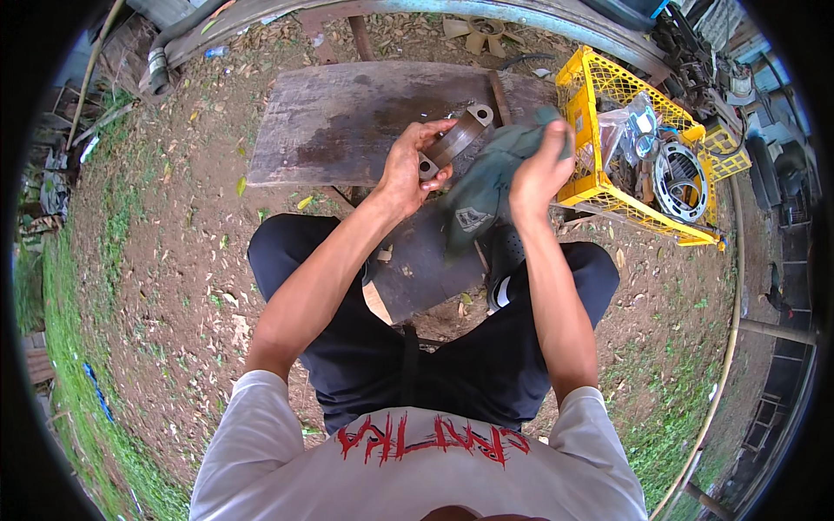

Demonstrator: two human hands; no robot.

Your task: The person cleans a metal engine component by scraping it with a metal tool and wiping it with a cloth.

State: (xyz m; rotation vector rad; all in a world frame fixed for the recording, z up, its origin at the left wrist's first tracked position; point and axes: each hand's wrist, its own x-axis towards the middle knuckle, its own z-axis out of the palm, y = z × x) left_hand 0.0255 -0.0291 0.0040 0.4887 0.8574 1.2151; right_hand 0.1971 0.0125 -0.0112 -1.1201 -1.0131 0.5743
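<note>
A curved metal bearing cap (460,139), with a bolt hole in the flat lug at each end, is gripped in my left hand (407,167). It is tilted, its upper end pointing away to the right, over the near part of the wooden board (339,117). My right hand (540,178) is closed on a dark green cloth (485,193), slightly blurred, which hangs beside the cap and down toward my knees. Part of the cloth bunches up past my right thumb. Whether the cloth touches the cap I cannot tell.
Close to my right hand stands a yellow plastic crate (595,169) holding plastic bags and a round metal ring plate (680,181). A dark flat sheet (421,273) lies between my legs. Beyond the board is a fan wheel (483,36) on the leaf-strewn dirt. Dark machine parts (708,74) sit far right.
</note>
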